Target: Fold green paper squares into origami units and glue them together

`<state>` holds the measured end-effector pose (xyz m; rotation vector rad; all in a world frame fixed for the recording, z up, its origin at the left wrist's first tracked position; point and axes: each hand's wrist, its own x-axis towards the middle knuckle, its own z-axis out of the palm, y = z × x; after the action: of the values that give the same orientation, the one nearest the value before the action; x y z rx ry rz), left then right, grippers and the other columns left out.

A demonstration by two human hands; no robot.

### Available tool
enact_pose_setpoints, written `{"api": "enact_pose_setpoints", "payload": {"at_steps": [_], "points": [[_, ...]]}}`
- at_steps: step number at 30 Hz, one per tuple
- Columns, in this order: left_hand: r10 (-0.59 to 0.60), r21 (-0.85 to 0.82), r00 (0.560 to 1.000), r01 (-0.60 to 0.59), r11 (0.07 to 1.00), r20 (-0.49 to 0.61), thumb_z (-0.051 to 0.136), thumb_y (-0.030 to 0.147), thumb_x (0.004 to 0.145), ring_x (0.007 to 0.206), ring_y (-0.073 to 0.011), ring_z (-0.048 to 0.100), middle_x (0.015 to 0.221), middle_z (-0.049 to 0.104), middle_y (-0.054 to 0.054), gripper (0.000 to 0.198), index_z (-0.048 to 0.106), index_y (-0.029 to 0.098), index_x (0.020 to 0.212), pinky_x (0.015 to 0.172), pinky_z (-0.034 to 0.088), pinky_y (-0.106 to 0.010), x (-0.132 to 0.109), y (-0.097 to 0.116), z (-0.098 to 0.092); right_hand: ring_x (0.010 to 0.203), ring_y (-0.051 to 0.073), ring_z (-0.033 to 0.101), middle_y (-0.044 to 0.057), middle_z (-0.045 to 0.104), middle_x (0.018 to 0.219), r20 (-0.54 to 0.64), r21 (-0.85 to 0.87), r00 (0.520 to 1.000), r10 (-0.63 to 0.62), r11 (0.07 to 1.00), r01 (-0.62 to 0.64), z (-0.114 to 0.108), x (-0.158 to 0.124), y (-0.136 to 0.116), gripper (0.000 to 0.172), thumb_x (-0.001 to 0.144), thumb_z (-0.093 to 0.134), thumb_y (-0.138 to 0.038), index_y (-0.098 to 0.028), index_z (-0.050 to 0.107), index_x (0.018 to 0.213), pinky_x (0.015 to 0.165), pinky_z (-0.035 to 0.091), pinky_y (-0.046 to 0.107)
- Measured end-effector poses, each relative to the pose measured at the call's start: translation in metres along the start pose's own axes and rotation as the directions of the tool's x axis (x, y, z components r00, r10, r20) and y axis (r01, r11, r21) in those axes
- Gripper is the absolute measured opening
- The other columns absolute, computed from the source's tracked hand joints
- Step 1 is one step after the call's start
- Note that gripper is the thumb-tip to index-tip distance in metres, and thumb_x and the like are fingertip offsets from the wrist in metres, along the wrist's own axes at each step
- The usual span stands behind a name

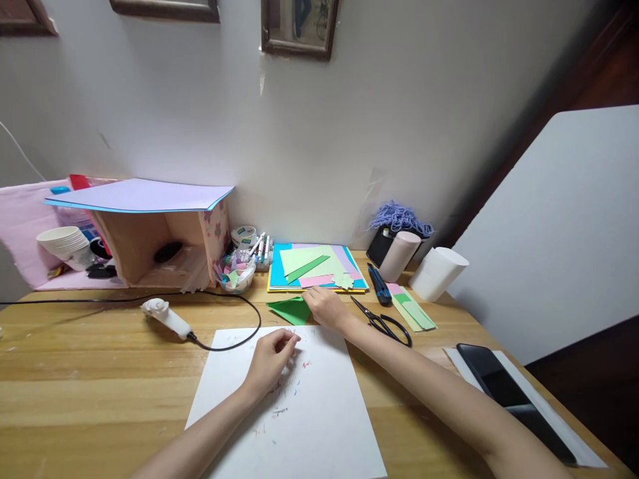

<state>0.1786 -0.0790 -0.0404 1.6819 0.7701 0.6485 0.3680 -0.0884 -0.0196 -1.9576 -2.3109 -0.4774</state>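
Observation:
My right hand (324, 307) reaches forward and lies on a folded dark green paper (291, 310) at the far edge of a white sheet (299, 412); its fingers pinch the paper's right corner. My left hand (272, 359) rests on the white sheet with its fingers curled in, and nothing shows in them. Small coloured marks dot the sheet near that hand. Just beyond the green paper lies a stack of coloured papers (319, 267) with light green cut pieces on top.
Black scissors (384, 322) and a blue utility knife (379, 285) lie right of my right hand. A white glue gun (164, 316) with a black cord lies to the left. A wooden box (164, 246), marker pens (259, 249), paper cups (439, 273) and a black phone (504, 386) stand around.

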Motion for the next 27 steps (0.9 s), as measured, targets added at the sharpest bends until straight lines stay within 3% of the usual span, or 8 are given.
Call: {"api": "enact_pose_setpoints", "payload": {"at_steps": [7,10,12,16,20,22,24,27], "points": [[0.023,0.010,1.000,-0.023,1.000,-0.010,0.052,0.041,0.079,0.050,-0.0118,0.052,0.058,0.056,-0.001,0.029,0.061,0.014,0.074,0.052,0.040,-0.022,0.000,-0.003,-0.001,0.092,0.020,0.056,0.011,0.064,0.101,-0.134,0.233,0.964,0.230,0.953,-0.195,-0.014,0.006,0.014,0.036,0.084,0.037,-0.005,-0.013,0.055,0.114,0.076,0.042,0.029],[0.031,-0.030,0.999,-0.032,0.999,-0.008,0.052,0.043,0.079,0.052,-0.0122,0.052,0.060,0.057,-0.001,0.031,0.062,0.014,0.077,0.053,0.040,-0.023,0.000,-0.004,-0.002,0.088,0.018,0.056,0.007,0.065,0.097,-0.200,0.425,0.928,0.315,0.881,-0.207,-0.031,0.004,0.018,0.031,0.086,0.035,-0.009,-0.017,0.059,0.104,0.074,0.042,0.027],[0.031,-0.130,0.999,-0.032,0.991,-0.011,0.046,0.046,0.082,0.059,-0.0140,0.055,0.067,0.060,-0.004,0.037,0.063,0.013,0.084,0.058,0.043,-0.024,0.000,-0.005,-0.004,0.075,0.017,0.056,0.005,0.064,0.080,-0.211,0.526,0.904,0.372,0.823,-0.215,-0.044,-0.003,0.017,0.027,0.086,0.035,-0.010,-0.016,0.060,0.092,0.066,0.042,0.027],[0.007,-0.412,1.000,-0.017,0.911,-0.026,0.035,0.051,0.086,0.088,-0.0207,0.060,0.102,0.062,-0.012,0.048,0.057,0.013,0.107,0.079,0.045,-0.033,0.003,-0.006,-0.006,0.070,0.016,0.055,0.004,0.061,0.077,-0.242,0.645,0.900,0.361,0.753,-0.128,-0.058,-0.030,0.003,0.018,0.087,0.039,-0.017,-0.017,0.057,0.084,0.064,0.042,0.026],[0.005,-0.548,0.996,0.047,0.835,0.093,0.045,0.057,0.079,0.096,-0.0238,0.059,0.111,0.061,-0.013,0.054,0.053,0.016,0.113,0.084,0.044,-0.037,0.005,-0.004,-0.005,0.071,0.016,0.055,0.006,0.060,0.079,-0.267,0.647,0.926,0.265,0.762,-0.031,-0.048,-0.059,-0.017,0.015,0.085,0.043,-0.017,-0.017,0.056,0.090,0.066,0.043,0.027],[-0.014,-0.513,0.985,0.100,0.852,0.169,0.053,0.052,0.076,0.095,-0.0248,0.059,0.108,0.063,-0.012,0.049,0.056,0.015,0.108,0.083,0.045,-0.037,0.005,-0.004,-0.005,0.069,0.016,0.054,0.005,0.057,0.075,-0.239,0.655,0.939,0.246,0.755,-0.031,-0.040,-0.069,-0.028,0.017,0.084,0.043,-0.017,-0.017,0.056,0.096,0.065,0.043,0.028],[-0.052,-0.418,0.988,0.108,0.902,0.143,0.063,0.046,0.069,0.092,-0.0254,0.060,0.102,0.066,-0.011,0.044,0.061,0.013,0.097,0.081,0.046,-0.036,0.005,-0.004,-0.005,0.065,0.014,0.053,0.003,0.055,0.073,-0.177,0.730,0.942,0.286,0.680,-0.070,-0.033,-0.075,-0.038,0.026,0.085,0.044,-0.018,-0.018,0.050,0.110,0.064,0.044,0.027],[-0.126,-0.375,0.983,0.169,0.912,0.135,0.067,0.043,0.066,0.089,-0.0253,0.062,0.098,0.067,-0.012,0.044,0.061,0.011,0.096,0.077,0.047,-0.035,0.005,-0.005,-0.006,0.058,0.012,0.050,-0.002,0.052,0.067,-0.075,0.864,0.912,0.403,0.483,-0.143,-0.021,-0.079,-0.046,0.039,0.086,0.043,-0.020,-0.020,0.038,0.125,0.058,0.043,0.023]]}}
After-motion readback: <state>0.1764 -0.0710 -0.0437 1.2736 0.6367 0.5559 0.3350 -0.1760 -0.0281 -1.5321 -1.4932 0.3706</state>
